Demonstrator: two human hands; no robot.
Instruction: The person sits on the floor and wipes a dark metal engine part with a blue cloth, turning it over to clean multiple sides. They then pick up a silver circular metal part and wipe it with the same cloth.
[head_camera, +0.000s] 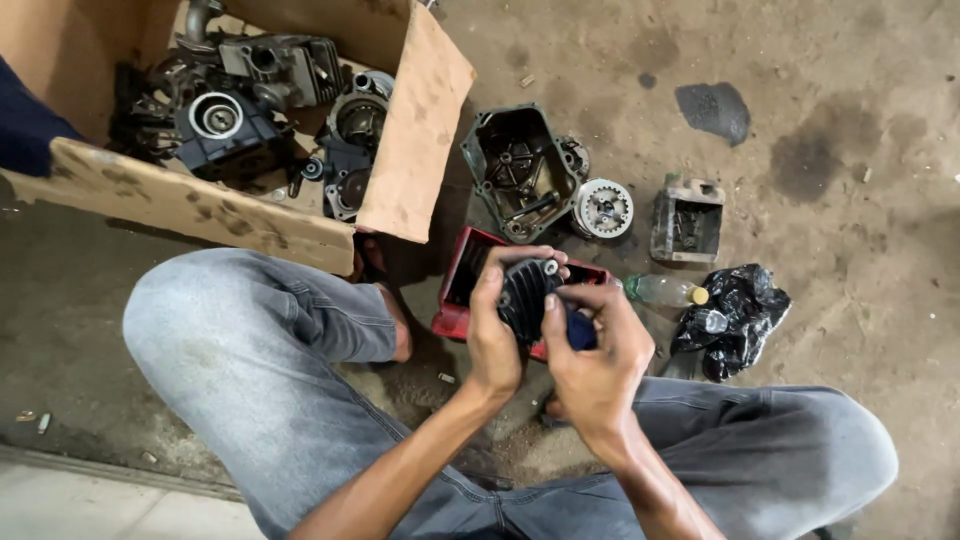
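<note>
Both hands grip a black ribbed metal cover (528, 296) above a red tray (458, 292) on the gritty, oil-stained floor (860, 130). The left hand (493, 335) wraps around its left edge; the right hand (592, 350) pinches its right side, with something blue tucked under the fingers. A torn cardboard box (415, 130) of greasy engine parts sits far left.

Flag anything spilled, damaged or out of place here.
Dark stains blot the floor at upper right, like old spilled oil. The cardboard box of engine parts is greasy, its flap sagging outward. Both hands, left hand and right hand, hold a black finned part.
</note>
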